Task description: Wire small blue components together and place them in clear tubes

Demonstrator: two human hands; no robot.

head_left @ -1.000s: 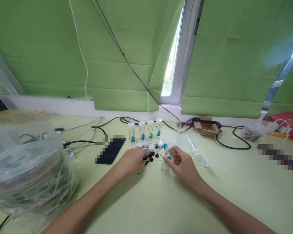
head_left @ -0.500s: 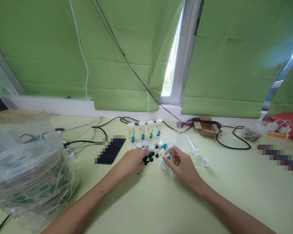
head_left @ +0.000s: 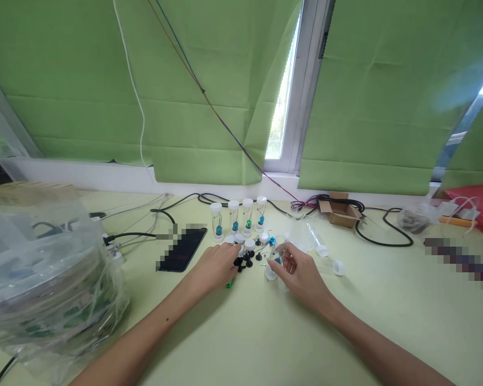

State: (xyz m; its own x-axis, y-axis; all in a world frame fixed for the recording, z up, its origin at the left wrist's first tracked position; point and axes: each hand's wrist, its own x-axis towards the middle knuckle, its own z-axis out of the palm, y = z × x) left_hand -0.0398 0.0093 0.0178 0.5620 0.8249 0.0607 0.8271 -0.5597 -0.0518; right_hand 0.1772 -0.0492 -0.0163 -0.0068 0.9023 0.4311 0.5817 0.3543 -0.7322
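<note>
My right hand (head_left: 304,271) is closed around a clear tube (head_left: 279,247) with a white cap (head_left: 271,274) at its lower end; a blue piece (head_left: 278,260) shows inside. My left hand (head_left: 219,262) reaches into the loose parts with fingers curled down and together; what its fingertips hold, if anything, is hidden. Beside them are white caps (head_left: 249,245) and several black pieces (head_left: 248,262). A green piece (head_left: 229,284) lies just below that hand. Another blue piece (head_left: 272,240) with a thin wire lies near the tube.
Several capped clear tubes (head_left: 217,221) with blue or green pieces stand behind the hands. A dark phone (head_left: 184,250) lies left; a bagged reel (head_left: 52,300) stands beyond it. Rightward are a loose cap (head_left: 338,268), a lying tube (head_left: 314,234), a cardboard box (head_left: 342,215) and black cables (head_left: 386,244).
My left hand has shifted slightly, and more of the green piece below it shows. My right hand stays on the tube in nearly the same place.
</note>
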